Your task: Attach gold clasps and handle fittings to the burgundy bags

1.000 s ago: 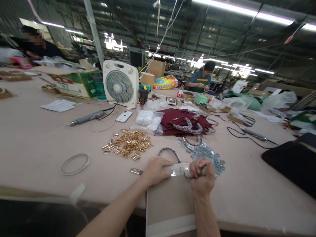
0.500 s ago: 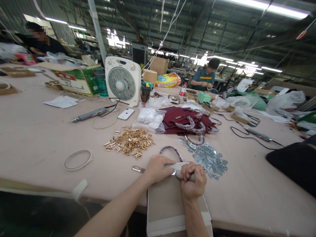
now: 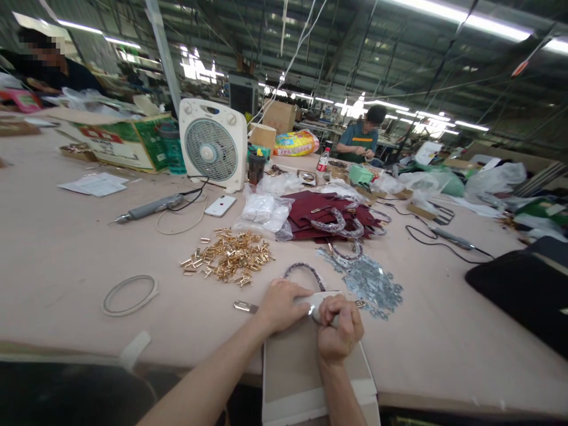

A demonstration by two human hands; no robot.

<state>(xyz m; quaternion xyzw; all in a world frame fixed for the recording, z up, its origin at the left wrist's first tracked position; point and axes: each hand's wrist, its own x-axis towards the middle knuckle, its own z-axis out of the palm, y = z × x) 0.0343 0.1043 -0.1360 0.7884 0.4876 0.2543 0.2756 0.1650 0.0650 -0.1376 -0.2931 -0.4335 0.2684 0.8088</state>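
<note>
A beige bag piece [image 3: 293,370] with pale edges lies at the table's front edge and hangs partly over it. My left hand [image 3: 281,305] lies flat across its top part, fingers stretched to the right. My right hand [image 3: 339,328] is closed around a pale, rounded tool handle [image 3: 316,314], mostly hidden by the fingers, its end by a small shiny spot near my left fingertips. A wrapped dark carry handle [image 3: 306,270] arches beyond the top. Straps with metal ends show at the left [image 3: 245,306] and right [image 3: 360,303].
Gold metal fittings [image 3: 231,255] and flat silver plates [image 3: 371,284] lie in heaps beyond my hands. Maroon bag pieces [image 3: 306,213], a phone [image 3: 220,206], a fan [image 3: 212,145], a power screwdriver [image 3: 151,208] and a tape roll [image 3: 129,296] are around. Another person [image 3: 359,139] sits opposite.
The view has shifted slightly, so most things sit further left. My right hand has turned a little on the tool, and the right strap end shows more. My left hand keeps its place.
</note>
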